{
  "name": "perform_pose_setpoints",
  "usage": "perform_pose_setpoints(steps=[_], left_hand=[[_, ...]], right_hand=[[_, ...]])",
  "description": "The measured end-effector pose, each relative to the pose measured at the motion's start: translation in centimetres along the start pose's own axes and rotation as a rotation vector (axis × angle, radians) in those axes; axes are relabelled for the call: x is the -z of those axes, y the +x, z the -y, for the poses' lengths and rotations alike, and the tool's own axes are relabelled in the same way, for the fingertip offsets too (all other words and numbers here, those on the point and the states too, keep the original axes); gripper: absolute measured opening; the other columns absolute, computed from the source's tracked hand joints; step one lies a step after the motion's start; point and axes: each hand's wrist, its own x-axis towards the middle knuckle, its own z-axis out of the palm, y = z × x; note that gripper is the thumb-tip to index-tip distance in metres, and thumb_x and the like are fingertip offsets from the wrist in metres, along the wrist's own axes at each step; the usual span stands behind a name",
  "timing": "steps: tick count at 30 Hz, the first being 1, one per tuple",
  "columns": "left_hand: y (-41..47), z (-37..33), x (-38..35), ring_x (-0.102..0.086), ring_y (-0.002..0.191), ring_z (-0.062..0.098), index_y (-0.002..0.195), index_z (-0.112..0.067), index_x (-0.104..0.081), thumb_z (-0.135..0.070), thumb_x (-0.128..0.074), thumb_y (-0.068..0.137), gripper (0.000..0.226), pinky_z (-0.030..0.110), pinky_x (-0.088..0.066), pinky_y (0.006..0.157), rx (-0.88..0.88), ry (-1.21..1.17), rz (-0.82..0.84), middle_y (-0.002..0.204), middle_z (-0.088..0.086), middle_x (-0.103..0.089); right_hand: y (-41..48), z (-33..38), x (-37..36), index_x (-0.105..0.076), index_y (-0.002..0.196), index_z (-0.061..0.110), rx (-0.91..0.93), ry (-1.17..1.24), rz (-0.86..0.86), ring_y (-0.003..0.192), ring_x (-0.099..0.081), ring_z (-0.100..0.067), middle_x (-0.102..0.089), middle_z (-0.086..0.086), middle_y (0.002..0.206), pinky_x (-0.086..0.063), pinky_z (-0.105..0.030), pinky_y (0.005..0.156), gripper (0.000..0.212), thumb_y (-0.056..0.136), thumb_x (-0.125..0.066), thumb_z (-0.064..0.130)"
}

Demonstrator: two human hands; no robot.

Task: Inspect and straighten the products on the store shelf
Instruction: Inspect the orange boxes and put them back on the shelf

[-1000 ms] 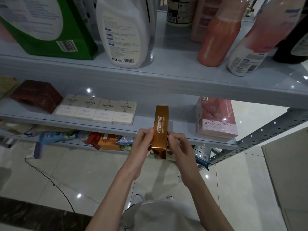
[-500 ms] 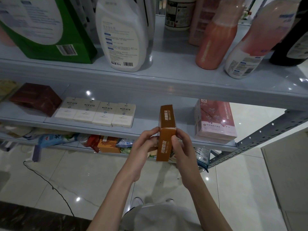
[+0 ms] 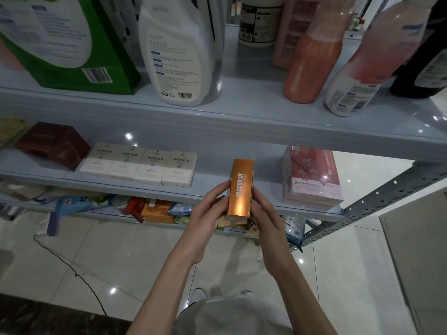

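A tall shiny orange box (image 3: 240, 187) with white lettering is held upright in front of the middle shelf (image 3: 217, 189). My left hand (image 3: 208, 213) grips its left side near the bottom. On the other side my right hand (image 3: 263, 218) grips its right lower edge. The box's narrow printed face points toward me. The gap on the shelf behind it lies between a row of cream boxes (image 3: 137, 164) and a pink stacked pack (image 3: 312, 175).
A dark red box (image 3: 52, 143) sits at the left of the middle shelf. The top shelf carries a green carton (image 3: 60, 42), a white jug (image 3: 176, 49) and pink bottles (image 3: 314, 59). Packets crowd the bottom shelf (image 3: 154, 209). A cable (image 3: 72, 269) crosses the tiled floor.
The orange box has been turned in both hands, from showing two faces half a second ago to one narrow lettered face now. Its position in front of the shelf is about the same.
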Motion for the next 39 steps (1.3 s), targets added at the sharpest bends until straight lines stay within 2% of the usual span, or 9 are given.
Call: perform_pose_setpoints(steps=[5, 13, 18, 23, 26, 28, 32, 35, 39], left_hand=[[-0.1, 0.3, 0.2, -0.061, 0.126, 0.009, 0.138, -0.03, -0.059, -0.03, -0.057, 0.098, 0.04, 0.035, -0.051, 0.105, -0.023, -0.021, 0.01, 0.138, -0.009, -0.063], [-0.1, 0.6, 0.3, -0.052, 0.137, 0.01, 0.135, -0.024, -0.06, -0.035, -0.066, 0.086, 0.051, 0.048, -0.043, 0.115, -0.052, -0.036, 0.017, 0.148, -0.013, -0.054], [0.0, 1.0, 0.3, -0.053, 0.137, 0.01, 0.134, -0.022, -0.06, -0.033, -0.065, 0.087, 0.048, 0.045, -0.045, 0.113, -0.067, -0.054, 0.013, 0.148, -0.013, -0.055], [0.1, 1.0, 0.3, -0.06, 0.129, 0.014, 0.128, -0.021, -0.061, -0.031, -0.059, 0.092, 0.038, 0.035, -0.054, 0.099, -0.061, -0.101, -0.002, 0.143, -0.005, -0.059], [0.1, 1.0, 0.5, -0.062, 0.124, 0.022, 0.126, -0.02, -0.061, -0.023, -0.054, 0.098, 0.029, 0.034, -0.052, 0.091, -0.04, -0.129, -0.013, 0.14, 0.004, -0.06], [0.2, 1.0, 0.7, -0.064, 0.121, 0.023, 0.126, -0.019, -0.061, -0.026, -0.057, 0.097, 0.03, 0.036, -0.051, 0.09, -0.03, -0.136, -0.018, 0.136, 0.008, -0.061], [0.2, 1.0, 0.8, -0.063, 0.12, 0.02, 0.128, -0.025, -0.062, -0.033, -0.055, 0.093, 0.037, 0.039, -0.05, 0.094, -0.058, -0.125, -0.026, 0.129, 0.002, -0.066], [0.3, 0.9, 0.4, -0.059, 0.128, 0.014, 0.137, -0.033, -0.059, -0.042, -0.052, 0.094, 0.045, 0.039, -0.047, 0.102, -0.063, -0.072, -0.014, 0.135, -0.009, -0.064], [0.6, 0.9, -0.2, -0.047, 0.138, 0.007, 0.141, -0.049, -0.052, -0.055, -0.054, 0.097, 0.045, 0.037, -0.043, 0.11, -0.038, 0.006, -0.007, 0.145, -0.018, -0.054]], right_hand=[[0.2, -0.1, 0.5, -0.058, 0.144, 0.024, 0.02, 0.045, 0.022, 0.137, -0.055, -0.016, -0.062, 0.006, 0.144, -0.04, -0.054, 0.118, 0.048, 0.096, -0.054, 0.029], [0.5, -0.9, 0.9, -0.056, 0.142, 0.028, 0.01, 0.091, 0.027, 0.137, -0.055, -0.02, -0.061, 0.005, 0.144, -0.046, -0.053, 0.113, 0.046, 0.097, -0.051, 0.028], [0.4, -1.0, 0.9, -0.057, 0.141, 0.03, 0.002, 0.108, 0.039, 0.138, -0.053, -0.02, -0.061, 0.007, 0.143, -0.046, -0.053, 0.113, 0.046, 0.096, -0.052, 0.029], [0.3, -0.7, 0.6, -0.054, 0.146, 0.033, 0.03, 0.022, 0.072, 0.142, -0.049, -0.018, -0.055, 0.007, 0.149, -0.038, -0.061, 0.116, 0.048, 0.098, -0.051, 0.032], [0.2, -0.6, 0.5, -0.055, 0.143, 0.041, 0.048, -0.03, 0.091, 0.14, -0.048, -0.008, -0.053, 0.012, 0.15, -0.045, -0.049, 0.114, 0.047, 0.097, -0.052, 0.034], [0.2, -0.4, 0.4, -0.056, 0.141, 0.046, 0.06, -0.064, 0.106, 0.135, -0.05, 0.0, -0.051, 0.014, 0.148, -0.051, -0.031, 0.105, 0.047, 0.095, -0.051, 0.038], [0.4, -0.2, 0.2, -0.052, 0.143, 0.047, 0.054, -0.092, 0.131, 0.131, -0.047, 0.009, -0.045, 0.015, 0.147, -0.049, -0.009, 0.093, 0.049, 0.095, -0.051, 0.038], [0.5, -0.2, 0.3, -0.049, 0.148, 0.042, 0.044, -0.046, 0.107, 0.136, -0.045, 0.004, -0.043, 0.014, 0.15, -0.048, -0.014, 0.101, 0.054, 0.095, -0.05, 0.039], [0.5, -0.6, 0.1, -0.043, 0.151, 0.048, -0.023, 0.011, 0.076, 0.139, -0.047, -0.002, -0.049, 0.024, 0.151, -0.041, -0.044, 0.117, 0.056, 0.096, -0.049, 0.048]])
